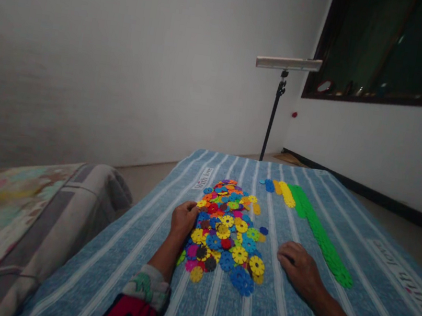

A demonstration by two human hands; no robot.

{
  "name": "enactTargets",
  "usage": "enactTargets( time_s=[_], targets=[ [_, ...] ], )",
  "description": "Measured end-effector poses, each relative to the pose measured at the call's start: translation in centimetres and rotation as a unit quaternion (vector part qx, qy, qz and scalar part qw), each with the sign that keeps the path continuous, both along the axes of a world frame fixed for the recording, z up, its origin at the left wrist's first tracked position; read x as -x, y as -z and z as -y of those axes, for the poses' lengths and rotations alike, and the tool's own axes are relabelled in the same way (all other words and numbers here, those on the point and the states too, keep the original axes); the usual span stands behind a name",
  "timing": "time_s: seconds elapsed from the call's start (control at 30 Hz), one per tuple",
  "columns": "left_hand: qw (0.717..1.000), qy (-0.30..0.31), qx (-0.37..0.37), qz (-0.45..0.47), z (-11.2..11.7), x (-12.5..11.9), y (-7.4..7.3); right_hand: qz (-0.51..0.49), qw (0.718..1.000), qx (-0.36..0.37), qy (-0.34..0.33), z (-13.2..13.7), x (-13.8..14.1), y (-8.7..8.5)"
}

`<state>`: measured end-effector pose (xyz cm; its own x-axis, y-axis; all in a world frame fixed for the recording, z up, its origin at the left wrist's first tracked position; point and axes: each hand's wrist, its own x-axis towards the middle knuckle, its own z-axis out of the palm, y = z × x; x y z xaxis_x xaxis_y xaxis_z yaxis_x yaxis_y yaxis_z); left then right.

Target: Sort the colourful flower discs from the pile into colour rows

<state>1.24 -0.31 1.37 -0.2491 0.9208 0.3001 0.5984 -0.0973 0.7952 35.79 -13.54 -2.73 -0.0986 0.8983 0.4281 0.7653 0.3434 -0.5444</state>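
A loose pile of flower-shaped plastic discs (226, 229) in yellow, blue, red, orange, pink and brown lies on the striped blue cloth (131, 267). At the pile's left edge is my left hand (184, 218), its fingers bent and drawn together beside a yellow disc (201, 203). What those fingertips hold, if anything, is hidden. My right hand (298, 266) rests on the cloth, right of the pile, with curled fingers and no disc visible in it. Farther right runs a long overlapping row of green discs (321, 238), with shorter yellow (287, 195), orange and blue (269, 186) rows alongside its far end.
To the left stands another surface covered by a grey and floral cloth (82, 191). Beyond the table's far edge, a light panel (288, 63) sits on a black stand (271, 119). White walls and a dark window (401, 49) enclose the corner.
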Motion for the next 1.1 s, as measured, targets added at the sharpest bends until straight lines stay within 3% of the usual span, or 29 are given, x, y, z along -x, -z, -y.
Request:
enactTargets(
  time_s=[0.23, 0.53, 0.9, 1.1],
  targets=[
    [1.0, -0.021, 0.007, 0.021, -0.4, 0.7, -0.2, -0.013, 1.0, 0.012, 0.013, 0.0, 0.1, -0.3],
    [0.992, -0.016, 0.025, 0.12, -0.5, -0.1, -0.6, -0.005, 1.0, -0.006, 0.026, 0.0, 0.5, -0.5],
    [0.985, 0.015, 0.021, 0.17, -0.3, -0.4, -1.4, 0.001, 1.0, -0.013, 0.021, -0.2, 0.6, -0.3],
    [0.974, 0.016, 0.019, 0.224, -0.4, -0.1, -1.1, 0.004, 1.0, -0.015, 0.019, -0.1, 0.4, -0.2]
  ],
)
